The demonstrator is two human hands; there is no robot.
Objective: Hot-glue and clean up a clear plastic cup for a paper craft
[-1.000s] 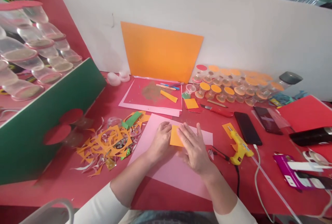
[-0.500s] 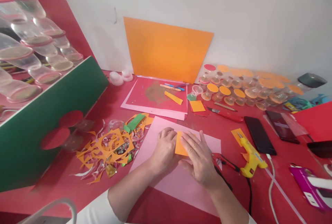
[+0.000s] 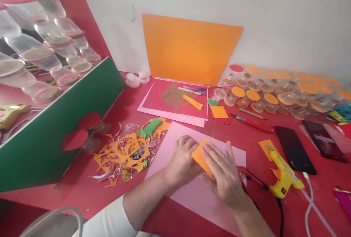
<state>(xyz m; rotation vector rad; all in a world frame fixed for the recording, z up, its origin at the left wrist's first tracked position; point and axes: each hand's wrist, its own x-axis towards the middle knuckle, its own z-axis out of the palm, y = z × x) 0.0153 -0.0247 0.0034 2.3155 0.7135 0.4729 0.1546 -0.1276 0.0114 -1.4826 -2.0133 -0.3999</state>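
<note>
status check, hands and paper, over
Left hand and right hand grip small orange paper piece. Over pink paper sheet. Nothing blocking.

**Bench surroundings as we found them**

We note a large orange sheet [image 3: 189,48] leaning on the white wall. Orange scraps [image 3: 124,153] lie heaped near a green board [image 3: 55,131]. A yellow glue gun [image 3: 283,175] rests beside a black phone [image 3: 294,149]. Rows of clear cups [image 3: 274,94] stand along the wall, with a red knife [image 3: 253,123] before them.

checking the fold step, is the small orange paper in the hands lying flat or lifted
Lifted: the small orange paper is tilted off the pink sheet, pinched between the left hand and right hand.
</note>
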